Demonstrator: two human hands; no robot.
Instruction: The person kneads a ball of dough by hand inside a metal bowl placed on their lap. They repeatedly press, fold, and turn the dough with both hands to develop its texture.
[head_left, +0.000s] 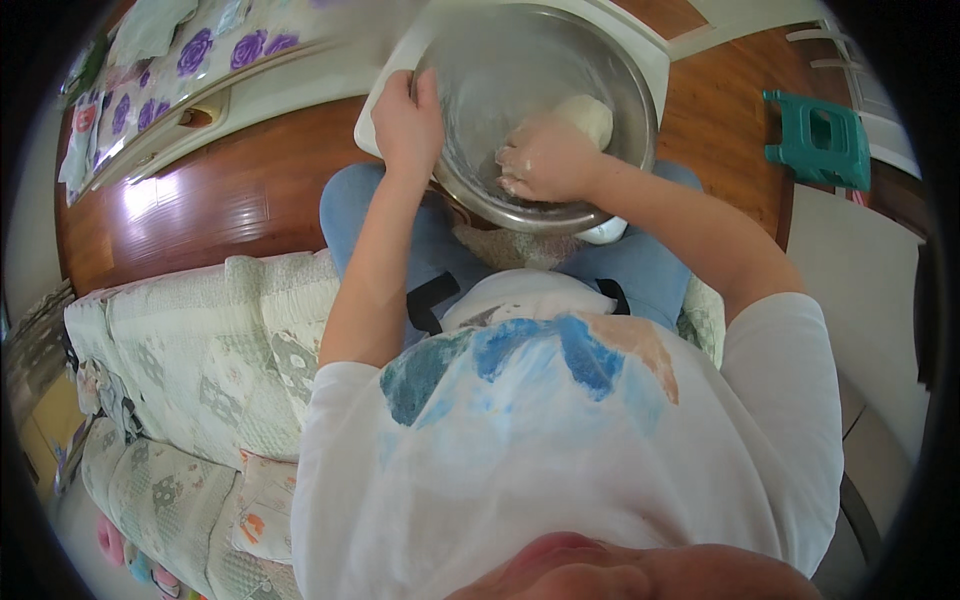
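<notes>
A wide stainless steel bowl (480, 90) sits in front of me, its inner wall streaked with pale residue. My left hand (409, 120) grips the bowl's left rim, thumb on the near side of the wall. Inside the bowl a smooth lump of white dough (589, 120) lies against the right side. Beside it my right hand (551, 161) reaches down into the bowl with curled, dough-flecked fingers. It partly overlaps the dough in the picture. Whether something is under its palm is hidden.
Under the bowl is a white stool or stand (367, 135) over a wood floor (225, 202). A table with a purple-flowered cover (191, 56) stands at upper left. A green plastic stool (821, 142) is at right. I sit on a quilt-covered sofa (202, 360).
</notes>
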